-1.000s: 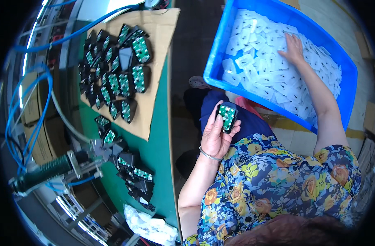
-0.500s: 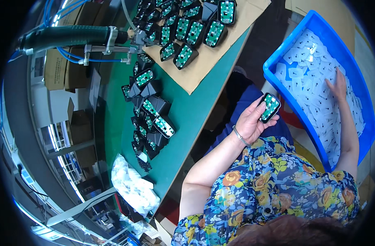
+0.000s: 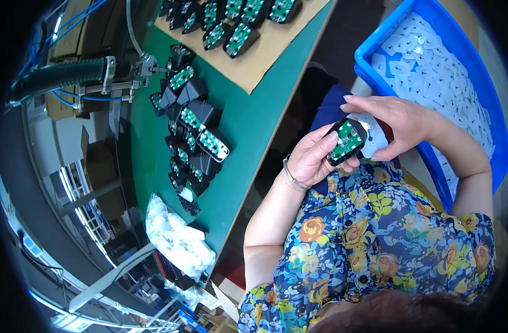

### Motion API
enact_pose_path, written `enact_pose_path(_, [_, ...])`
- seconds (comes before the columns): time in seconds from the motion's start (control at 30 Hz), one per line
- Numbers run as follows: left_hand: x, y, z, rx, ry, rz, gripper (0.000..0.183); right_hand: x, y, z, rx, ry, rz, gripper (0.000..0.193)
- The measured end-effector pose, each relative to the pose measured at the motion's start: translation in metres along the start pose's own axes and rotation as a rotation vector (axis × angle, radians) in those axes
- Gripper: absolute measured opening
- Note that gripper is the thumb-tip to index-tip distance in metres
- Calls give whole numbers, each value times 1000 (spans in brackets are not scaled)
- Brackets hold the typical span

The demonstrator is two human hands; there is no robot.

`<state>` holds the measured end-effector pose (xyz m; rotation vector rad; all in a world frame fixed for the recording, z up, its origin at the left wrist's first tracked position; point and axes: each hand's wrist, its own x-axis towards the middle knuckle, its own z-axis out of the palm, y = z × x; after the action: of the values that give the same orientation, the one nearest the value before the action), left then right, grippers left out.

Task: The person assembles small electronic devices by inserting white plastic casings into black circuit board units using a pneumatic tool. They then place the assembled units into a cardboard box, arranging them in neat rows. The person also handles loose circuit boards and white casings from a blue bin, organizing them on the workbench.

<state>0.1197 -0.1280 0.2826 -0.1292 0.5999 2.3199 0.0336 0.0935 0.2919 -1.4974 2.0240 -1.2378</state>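
In front of my chest, my left hand (image 3: 311,160) grips a black plastic housing with a green circuit board (image 3: 348,140) in its open face, the thumb lying on the board's edge. Right beside it, my right hand (image 3: 405,123) curves around a translucent white plastic piece (image 3: 374,143) with a small dark spot on it. Thumb and fingers sit at opposite ends of that piece, which appears to meet the housing's right edge; whether they are joined I cannot tell.
A blue bin (image 3: 366,62) full of similar white pieces stands at the right. Across the green table (image 3: 254,133) lie several black housings with boards (image 3: 201,119), some on a cardboard sheet (image 3: 245,75). A plastic bag (image 3: 179,236) and a hose-fed tool arm (image 3: 65,80) are at left.
My right hand has come out of the blue bin with a white piece, over to the housing. My left hand has shifted slightly left, still holding the housing. The whole view has shifted slightly.
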Motion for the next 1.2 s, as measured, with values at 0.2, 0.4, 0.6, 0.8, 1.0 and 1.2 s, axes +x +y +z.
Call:
enact_pose_path(0.2, [-5, 2, 24, 34, 242, 183, 39, 16, 9, 75, 737, 645, -82, 101])
enact_pose_path(0.4, [2, -3, 31, -15, 243, 275, 36, 41, 9, 95, 686, 961, -78, 64])
enact_pose_path(0.6, [-9, -8, 24, -248, 182, 280, 58, 48, -1, 73, 1489, 1009, 108, 66])
enact_pose_path(0.8, [-21, -5, 30, 243, 445, 738, 54, 57, -20, 75, 1939, 760, 129, 72])
enact_pose_path(1.0, [-12, -10, 28, 1452, 654, 1035, 48, 67, -37, 82, 1972, 570, 223, 78])
enact_pose_path(1.2, [-11, -16, 14, 1644, 609, 1040, 49, 65, -35, 87, 1925, 545, 250, 77])
